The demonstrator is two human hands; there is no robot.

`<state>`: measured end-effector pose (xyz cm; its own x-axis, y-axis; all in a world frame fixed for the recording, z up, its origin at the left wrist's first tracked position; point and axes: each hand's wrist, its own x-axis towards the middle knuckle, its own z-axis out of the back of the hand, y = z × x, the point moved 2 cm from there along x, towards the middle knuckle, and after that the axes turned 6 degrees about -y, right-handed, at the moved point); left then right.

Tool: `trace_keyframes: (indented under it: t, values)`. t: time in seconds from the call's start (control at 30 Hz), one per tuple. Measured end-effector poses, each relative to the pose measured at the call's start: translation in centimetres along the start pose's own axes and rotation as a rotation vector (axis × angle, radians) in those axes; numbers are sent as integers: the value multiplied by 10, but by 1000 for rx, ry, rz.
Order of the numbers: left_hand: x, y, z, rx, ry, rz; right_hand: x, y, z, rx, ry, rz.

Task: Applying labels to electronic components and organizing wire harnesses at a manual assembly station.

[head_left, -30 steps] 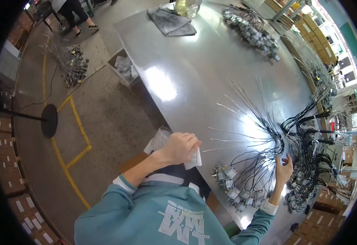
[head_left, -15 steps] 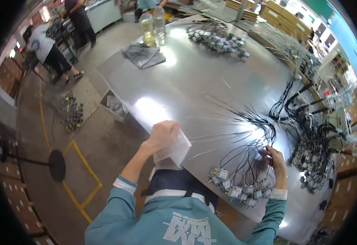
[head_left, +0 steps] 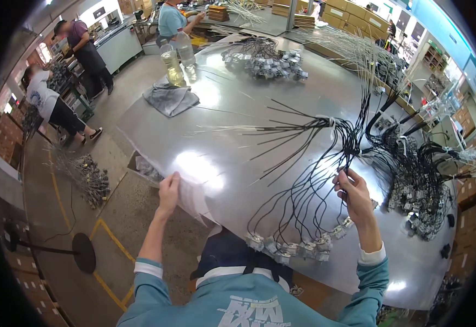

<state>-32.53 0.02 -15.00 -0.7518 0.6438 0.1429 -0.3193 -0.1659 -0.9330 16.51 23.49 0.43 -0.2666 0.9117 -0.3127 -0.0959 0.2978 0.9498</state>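
Note:
My left hand [head_left: 169, 192] is closed on a thin white sheet [head_left: 193, 200] at the table's near left edge; the sheet hangs partly over the edge, and I cannot tell whether it is paper or plastic. My right hand [head_left: 356, 197] pinches some black cables [head_left: 298, 200] of a spread bundle, its thumb and fingertips pressed together. Small silvery metal parts [head_left: 306, 249] sit at the near ends of these cables, along the front edge. The far, thin ends fan out leftward over the metal table [head_left: 249, 158], and a white tie [head_left: 332, 128] gathers several of them.
More tied cable bundles with metal parts [head_left: 420, 210] crowd the right side. Another heap [head_left: 273, 64] lies at the far end, near two bottles [head_left: 185, 50] and a grey cloth [head_left: 171, 99]. An open box [head_left: 142, 169] stands left of the table. Several people work beyond.
My left hand has moved left and slightly down with the white sheet. The cable bundle lies more spread out, its metal parts further left. My right hand stays on the cables.

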Motion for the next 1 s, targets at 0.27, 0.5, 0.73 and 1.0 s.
trace_keyframes:
  t: [0.27,0.5,0.73,1.0]
  values:
    - [-31,1,58,-79,-137,150,86,38,-87,214,207,135]
    - [-66,-4,55,-79,-145,165,268,96,-111,371,226,409]
    - [-95,-23,55,-115,-88,222,333,145,-157,-360,-52,600]
    - [-76,-65,20,-2,136,-17,252,-2,-130,-578,474,385]
